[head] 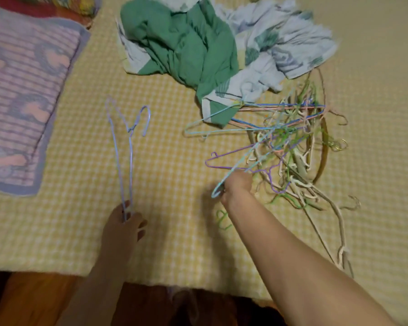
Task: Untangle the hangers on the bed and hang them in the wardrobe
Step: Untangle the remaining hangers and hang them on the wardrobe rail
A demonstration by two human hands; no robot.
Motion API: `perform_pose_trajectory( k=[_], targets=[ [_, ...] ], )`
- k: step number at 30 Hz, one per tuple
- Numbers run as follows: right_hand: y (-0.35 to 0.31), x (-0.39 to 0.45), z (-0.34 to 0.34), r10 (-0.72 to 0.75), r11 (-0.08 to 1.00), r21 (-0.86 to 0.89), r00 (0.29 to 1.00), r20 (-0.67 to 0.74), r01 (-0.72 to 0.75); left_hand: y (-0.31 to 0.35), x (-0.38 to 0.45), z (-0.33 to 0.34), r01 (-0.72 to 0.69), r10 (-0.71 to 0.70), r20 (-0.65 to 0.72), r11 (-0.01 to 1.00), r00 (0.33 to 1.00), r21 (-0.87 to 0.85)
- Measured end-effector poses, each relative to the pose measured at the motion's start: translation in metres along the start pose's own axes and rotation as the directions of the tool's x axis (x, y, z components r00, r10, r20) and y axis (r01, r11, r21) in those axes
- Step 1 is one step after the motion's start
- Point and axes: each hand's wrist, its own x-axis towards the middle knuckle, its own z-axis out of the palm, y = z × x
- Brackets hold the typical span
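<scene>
Presently, my left hand pinches the bottom end of a lilac-blue wire hanger, held out over the bed with its hook pointing away from me; my right hand has its fingers curled round the hook of a pale turquoise wire hanger, whose far end runs into the pile; the tangled pile of wire and cream plastic hangers, in purple, green, blue and pink, lies just beyond and right of that hand on the yellow checked bedspread; a crumpled green and white floral cloth lies beyond, overlapping the pile's far edge; a folded lilac striped towel with pink motifs lies at far left.
</scene>
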Motion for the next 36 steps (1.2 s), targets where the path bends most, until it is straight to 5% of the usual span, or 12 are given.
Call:
perform_pose_trajectory(
  k=[4, 7, 12, 18, 23, 27, 30, 33, 36],
  targets=[
    [-0.014, -0.063, -0.069, 0.025, 0.976, 0.216, 0.998, -0.058, -0.012, 0.029, -0.061, 0.006, 0.013, -0.013, -0.003, 1.0, 1.0, -0.001],
    [-0.035, -0.096, -0.119, 0.071, 0.946, 0.3, 0.984, 0.164, -0.118, 0.049, -0.096, 0.019, 0.041, -0.041, 0.026, 0.999, 0.999, -0.022],
    [-0.053, -0.128, -0.203, 0.063, 0.8, 0.473, 0.837, 0.544, -0.368, 0.078, -0.14, 0.046, 0.02, -0.024, 0.1, 0.999, 0.995, 0.034],
    [-0.058, -0.125, -0.284, 0.098, 0.872, 0.397, 0.898, 0.43, -0.286, 0.1, -0.176, 0.081, -0.05, 0.04, 0.179, 0.997, 0.983, 0.052],
    [-0.08, -0.151, -0.335, -0.04, 0.846, 0.48, 0.869, 0.493, -0.233, 0.12, -0.194, 0.114, -0.133, 0.088, 0.357, 0.986, 0.93, 0.104],
    [-0.072, -0.189, -0.356, -0.162, 0.829, 0.551, 0.904, 0.396, -0.093, 0.139, -0.199, 0.136, -0.249, 0.078, 0.616, 0.948, 0.784, 0.197],
    [-0.031, -0.219, -0.365, -0.227, 0.791, 0.61, 0.946, 0.229, 0.042, 0.145, -0.201, 0.144, -0.319, -0.048, 0.817, 0.906, 0.575, 0.278],
    [0.037, -0.248, -0.358, -0.168, 0.757, 0.622, 0.98, -0.11, 0.199, 0.137, -0.209, 0.146, -0.403, -0.223, 0.893, 0.831, 0.392, 0.384],
    [0.108, -0.289, -0.352, -0.087, 0.821, 0.486, 0.908, -0.409, 0.298, 0.118, -0.238, 0.146, -0.474, -0.345, 0.891, 0.756, 0.296, 0.451]
  ],
)
